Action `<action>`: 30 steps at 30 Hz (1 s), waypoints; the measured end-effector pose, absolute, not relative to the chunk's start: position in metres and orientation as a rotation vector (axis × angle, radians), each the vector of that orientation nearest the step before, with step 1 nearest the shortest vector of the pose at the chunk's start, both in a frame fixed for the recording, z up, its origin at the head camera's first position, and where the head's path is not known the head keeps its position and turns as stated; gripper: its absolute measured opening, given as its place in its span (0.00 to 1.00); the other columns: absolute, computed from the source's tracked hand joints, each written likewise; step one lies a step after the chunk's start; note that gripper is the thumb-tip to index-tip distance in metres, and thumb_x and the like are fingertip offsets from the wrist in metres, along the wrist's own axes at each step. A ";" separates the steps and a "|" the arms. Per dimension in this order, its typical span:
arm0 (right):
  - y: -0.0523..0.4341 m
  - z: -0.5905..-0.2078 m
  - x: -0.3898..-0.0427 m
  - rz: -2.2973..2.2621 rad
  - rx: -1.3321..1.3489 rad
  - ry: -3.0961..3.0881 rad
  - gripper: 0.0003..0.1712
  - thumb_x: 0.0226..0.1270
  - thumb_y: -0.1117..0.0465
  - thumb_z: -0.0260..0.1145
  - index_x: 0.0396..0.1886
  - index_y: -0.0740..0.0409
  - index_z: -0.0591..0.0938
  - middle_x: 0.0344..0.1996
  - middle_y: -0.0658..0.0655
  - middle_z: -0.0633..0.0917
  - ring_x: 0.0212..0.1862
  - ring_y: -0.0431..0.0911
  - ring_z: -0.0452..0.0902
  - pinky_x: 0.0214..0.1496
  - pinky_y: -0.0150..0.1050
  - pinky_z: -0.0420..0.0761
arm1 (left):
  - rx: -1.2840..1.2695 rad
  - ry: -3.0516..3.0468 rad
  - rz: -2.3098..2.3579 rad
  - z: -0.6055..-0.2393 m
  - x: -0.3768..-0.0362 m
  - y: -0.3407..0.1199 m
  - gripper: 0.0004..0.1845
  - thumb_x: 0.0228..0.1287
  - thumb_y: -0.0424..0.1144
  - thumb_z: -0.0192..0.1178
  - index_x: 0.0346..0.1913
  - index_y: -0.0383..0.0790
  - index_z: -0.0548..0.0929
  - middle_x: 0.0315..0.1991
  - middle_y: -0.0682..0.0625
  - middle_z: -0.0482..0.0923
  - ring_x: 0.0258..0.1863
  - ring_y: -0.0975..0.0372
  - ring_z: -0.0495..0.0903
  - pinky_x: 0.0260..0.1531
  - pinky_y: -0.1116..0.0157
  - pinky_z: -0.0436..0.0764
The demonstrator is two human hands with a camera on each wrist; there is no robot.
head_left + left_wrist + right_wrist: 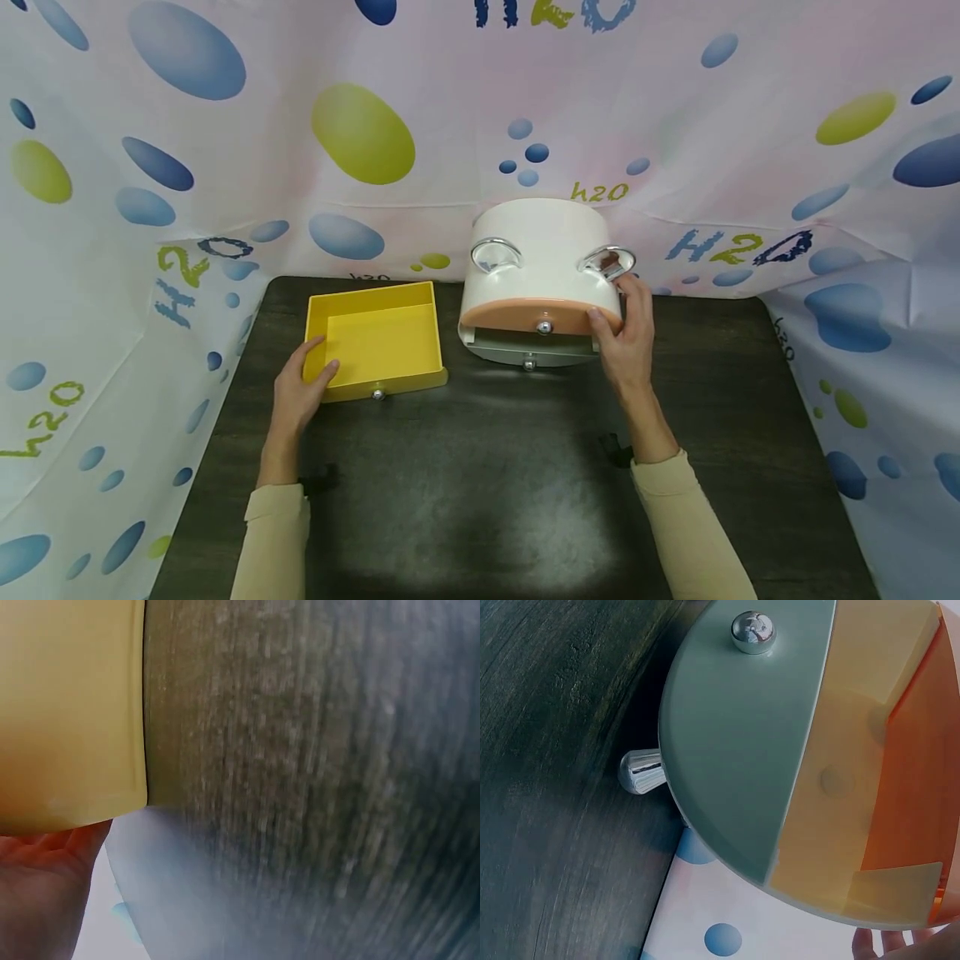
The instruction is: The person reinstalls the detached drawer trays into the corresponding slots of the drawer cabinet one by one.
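Note:
A yellow drawer (386, 342) with a silver knob is at the left, its open top facing up. My left hand (298, 387) grips its left wall, thumb over the rim. In the left wrist view the yellow drawer (71, 712) fills the upper left. To its right stands a white rounded drawer box (540, 250), with an orange drawer (510, 315) above, an open middle slot and a green drawer (495, 354) below. My right hand (628, 342) grips the box's right side, thumb against the orange front. Its other fingers are partly hidden behind the box.
Two silver loops (495, 254) curve out from the box's top. A silver peg-like foot (641, 771) sticks out beside the green drawer in the right wrist view. The dark table (465, 483) ends at a patterned cloth (675, 125) behind and at both sides.

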State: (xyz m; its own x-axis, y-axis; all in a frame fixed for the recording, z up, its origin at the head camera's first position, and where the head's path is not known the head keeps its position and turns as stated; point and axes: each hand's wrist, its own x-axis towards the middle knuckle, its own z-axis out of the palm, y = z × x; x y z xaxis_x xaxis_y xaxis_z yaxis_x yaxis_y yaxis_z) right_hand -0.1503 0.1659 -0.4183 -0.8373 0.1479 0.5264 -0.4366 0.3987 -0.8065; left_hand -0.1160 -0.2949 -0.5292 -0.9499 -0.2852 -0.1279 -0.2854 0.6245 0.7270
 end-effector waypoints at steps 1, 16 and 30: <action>0.166 -0.418 -0.150 1.459 0.244 -2.133 0.31 0.61 0.62 0.64 0.60 0.76 0.72 0.60 0.75 0.70 0.60 0.67 0.64 0.62 0.69 0.63 | -0.498 2.825 1.268 -0.528 -0.116 -0.295 0.34 0.70 0.55 0.58 0.74 0.46 0.66 0.76 0.39 0.57 0.73 0.41 0.56 0.70 0.39 0.54; 0.181 -0.456 -0.171 1.441 0.232 -2.162 0.36 0.63 0.45 0.67 0.66 0.59 0.74 0.66 0.60 0.70 0.63 0.55 0.67 0.62 0.55 0.66 | -0.532 2.786 1.237 -0.525 -0.114 -0.297 0.35 0.71 0.54 0.58 0.76 0.50 0.63 0.76 0.38 0.57 0.72 0.40 0.58 0.69 0.38 0.56; 0.182 -0.456 -0.172 1.464 0.226 -2.160 0.36 0.64 0.46 0.67 0.68 0.57 0.73 0.66 0.59 0.70 0.63 0.52 0.66 0.63 0.51 0.66 | -0.577 2.900 1.207 -0.524 -0.114 -0.298 0.32 0.64 0.32 0.55 0.73 0.49 0.70 0.71 0.38 0.66 0.64 0.44 0.69 0.65 0.42 0.66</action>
State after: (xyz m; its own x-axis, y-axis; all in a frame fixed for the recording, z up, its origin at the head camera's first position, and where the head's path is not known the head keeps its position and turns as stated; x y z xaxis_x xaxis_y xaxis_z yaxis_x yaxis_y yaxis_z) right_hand -0.1720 0.1816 -0.4557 -0.8527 0.1458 0.5016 -0.4120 0.4028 -0.8173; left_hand -0.1139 -0.2978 -0.5241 -0.9333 -0.3477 -0.0894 -0.3084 0.6491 0.6953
